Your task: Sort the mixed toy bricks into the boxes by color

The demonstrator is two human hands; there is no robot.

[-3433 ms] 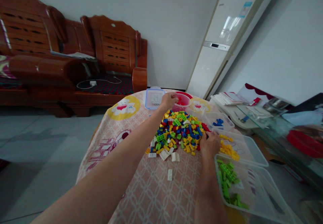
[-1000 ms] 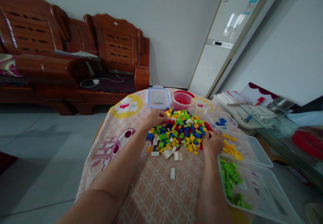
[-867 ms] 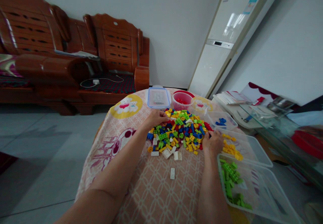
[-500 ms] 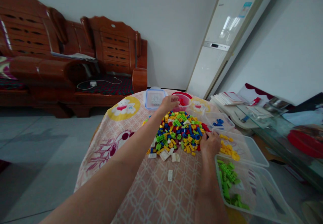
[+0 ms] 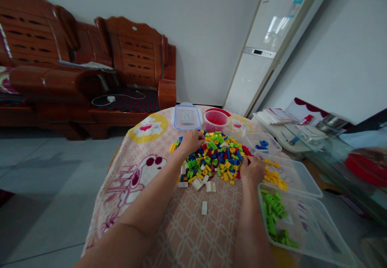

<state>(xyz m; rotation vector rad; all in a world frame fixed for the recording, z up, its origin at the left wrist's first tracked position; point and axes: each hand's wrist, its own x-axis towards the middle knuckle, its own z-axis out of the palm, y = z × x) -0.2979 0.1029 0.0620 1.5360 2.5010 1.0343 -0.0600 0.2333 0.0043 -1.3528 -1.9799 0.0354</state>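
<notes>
Brick pile (image 5: 219,155) between left hand (image 5: 193,140) and right hand (image 5: 253,169)

Nearest on the cloth-covered desk (image 5: 181,227) lies a lone white brick (image 5: 204,208), its long axis running away from the person. To its right, a large clear tub (image 5: 314,219) holds green bricks (image 5: 273,207). White pieces (image 5: 198,184) fringe the pile's near edge.

The right hand rests at the pile's right edge, beside red pieces (image 5: 246,150); its fingers curl inward, but I cannot tell whether that grip holds anything. From it the pile lies leftward, its broad axis running side to side. Just right of the hand, yellow bricks (image 5: 275,179) sit in another clear tub (image 5: 302,177).

Farther off, the left hand is over the pile's far-left part, its grip looking narrow; whether a brick is pinched there, I cannot tell. From it most of the pile lies rightward and back toward the person. This hand is the nearer to the round pink tub (image 5: 217,127) of red bricks (image 5: 215,121), just beyond the pile.

Behind stand a wooden settee (image 5: 139,54) and a tall air conditioner (image 5: 259,34).
</notes>
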